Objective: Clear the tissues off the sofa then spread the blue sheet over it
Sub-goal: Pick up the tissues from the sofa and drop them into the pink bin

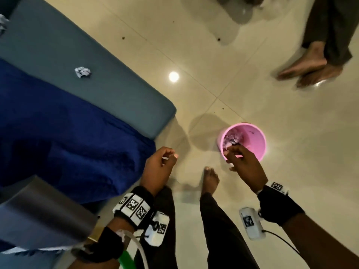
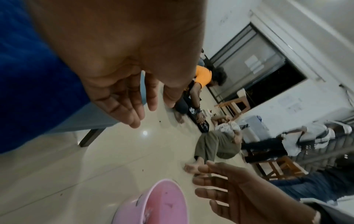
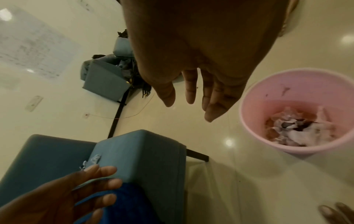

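A crumpled tissue (image 1: 82,72) lies on the grey-blue sofa (image 1: 58,41), and a second one (image 1: 3,24) shows at the top left edge. The dark blue sheet (image 1: 68,142) lies bunched on the sofa's near part. A pink bin (image 1: 261,138) stands on the floor to the right, with several crumpled tissues (image 3: 298,130) inside. My right hand (image 1: 233,155) hovers over the bin's near rim, fingers relaxed and empty (image 3: 191,98). My left hand (image 1: 165,159) hangs beside the sofa corner, loosely curled and holding nothing (image 2: 138,109).
Shiny cream floor tiles run between the sofa and the bin. My bare foot (image 1: 210,179) stands near the bin. Another person's bare feet (image 1: 307,68) are at the upper right. People (image 2: 216,145) sit on the floor further off, near wooden stools (image 2: 277,168).
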